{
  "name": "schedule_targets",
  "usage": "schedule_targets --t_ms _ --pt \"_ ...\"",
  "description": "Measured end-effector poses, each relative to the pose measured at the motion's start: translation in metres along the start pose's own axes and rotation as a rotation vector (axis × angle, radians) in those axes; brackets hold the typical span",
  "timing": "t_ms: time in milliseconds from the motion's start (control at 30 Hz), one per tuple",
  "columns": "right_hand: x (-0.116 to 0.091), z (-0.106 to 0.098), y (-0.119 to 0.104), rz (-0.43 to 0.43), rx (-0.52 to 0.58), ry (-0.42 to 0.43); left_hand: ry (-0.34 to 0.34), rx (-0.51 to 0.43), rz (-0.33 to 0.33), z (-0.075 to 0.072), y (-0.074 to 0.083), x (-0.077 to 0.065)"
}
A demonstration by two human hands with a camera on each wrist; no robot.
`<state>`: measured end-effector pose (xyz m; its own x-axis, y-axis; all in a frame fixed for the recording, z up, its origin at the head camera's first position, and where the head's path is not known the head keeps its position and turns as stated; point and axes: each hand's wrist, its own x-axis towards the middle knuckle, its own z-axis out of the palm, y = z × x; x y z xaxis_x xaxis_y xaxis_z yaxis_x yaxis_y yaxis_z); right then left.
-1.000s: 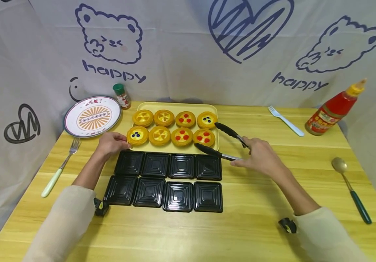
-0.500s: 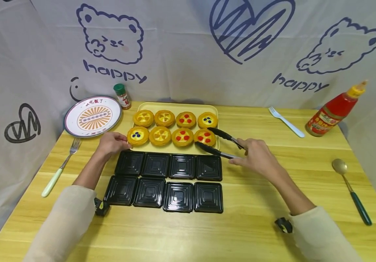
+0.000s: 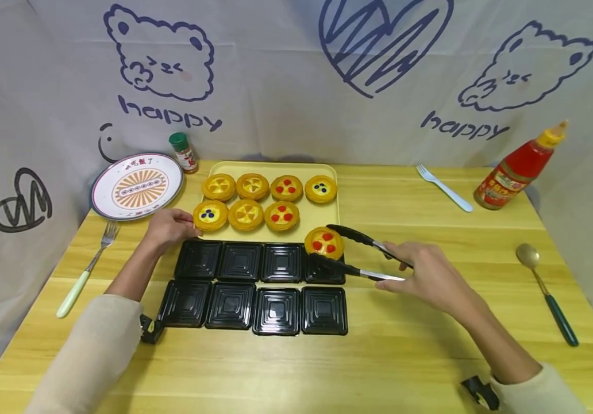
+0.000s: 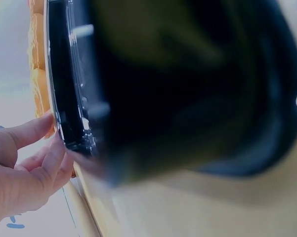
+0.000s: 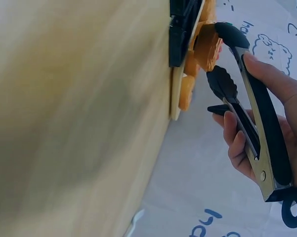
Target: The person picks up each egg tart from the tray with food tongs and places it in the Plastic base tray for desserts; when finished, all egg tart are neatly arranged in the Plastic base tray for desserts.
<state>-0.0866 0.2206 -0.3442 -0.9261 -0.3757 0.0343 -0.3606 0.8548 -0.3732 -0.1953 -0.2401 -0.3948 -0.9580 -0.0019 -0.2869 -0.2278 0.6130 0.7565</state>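
My right hand (image 3: pixel 428 276) grips kitchen tongs (image 3: pixel 353 235) with black tips. Between those tips sits an egg tart (image 3: pixel 324 244) with red topping, overlapping the back right square of the black plastic trays (image 3: pixel 324 310). In the right wrist view the tart (image 5: pixel 206 48) is raised above the tray, and thumb and fingers wrap the tongs (image 5: pixel 267 128). At the front left corner of the pale yellow tray (image 3: pixel 322 215), my left hand (image 3: pixel 169 229) pinches the edge. Several tarts (image 3: pixel 246 214) with fruit toppings stand on this tray; its front right spot shows bare.
A plate (image 3: pixel 138 187), a green-capped spice jar (image 3: pixel 184 153) and a fork (image 3: pixel 87 270) lie to the left. On the right are a light blue fork (image 3: pixel 444 188), a red sauce bottle (image 3: pixel 516 169) and a green-handled spoon (image 3: pixel 547 293). A cloth backdrop (image 3: pixel 276 103) rises behind.
The tongs have closed around the front right tart and carried it off the yellow tray, toward me, over the black trays. My left hand keeps its place at the tray corner.
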Motion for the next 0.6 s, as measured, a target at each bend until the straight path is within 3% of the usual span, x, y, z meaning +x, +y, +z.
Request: schedule_targets --t_ms 200,400,600 --pt "-0.013 0.008 0.003 -0.035 0.001 0.029 -0.008 0.014 0.002 -0.002 0.0 0.001" --pt "-0.014 0.015 0.005 -0.03 0.021 0.032 -0.015 0.018 -0.001 -0.003 -0.001 0.001" --pt "-0.012 0.005 0.0 0.016 0.043 -0.024 -0.01 0.003 -0.004 -0.002 -0.002 0.002"
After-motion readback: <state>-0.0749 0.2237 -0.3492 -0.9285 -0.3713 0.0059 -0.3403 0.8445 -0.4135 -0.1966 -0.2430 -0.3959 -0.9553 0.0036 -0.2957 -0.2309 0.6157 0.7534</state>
